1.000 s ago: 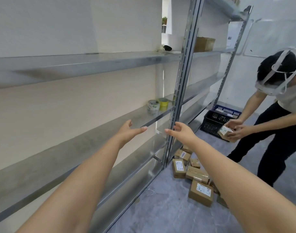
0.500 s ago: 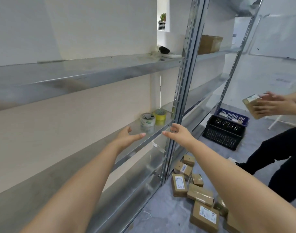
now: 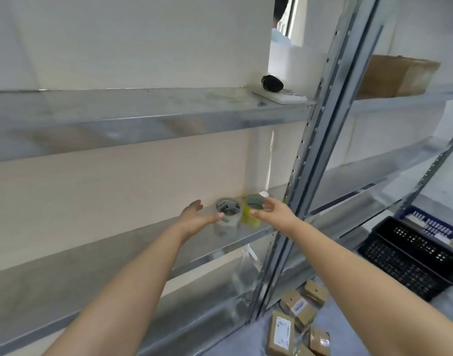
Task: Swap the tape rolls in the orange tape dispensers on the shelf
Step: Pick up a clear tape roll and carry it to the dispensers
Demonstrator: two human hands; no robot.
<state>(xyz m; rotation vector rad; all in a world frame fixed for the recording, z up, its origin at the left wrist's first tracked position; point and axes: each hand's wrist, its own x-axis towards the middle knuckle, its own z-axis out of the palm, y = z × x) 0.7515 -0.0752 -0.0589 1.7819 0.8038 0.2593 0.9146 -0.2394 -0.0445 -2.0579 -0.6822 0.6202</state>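
Your left hand (image 3: 194, 218) is spread, gripping nothing, its thumb at the clear tape roll (image 3: 228, 214). Just right stands the yellow tape roll (image 3: 251, 211), touching it (no orange dispenser visible). Your right hand (image 3: 274, 214), fingers apart and unladen, flanks it: 2 rolls bracketed for lifting.

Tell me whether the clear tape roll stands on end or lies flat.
On end: the clear tape roll rests on the shelf, its round opening facing up.

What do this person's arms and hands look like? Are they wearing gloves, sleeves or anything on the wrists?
Both forearms are bare as far as the view shows: no sleeves in sight. The left hand and right hand wear no gloves, and no watch, ring or band shows on either.
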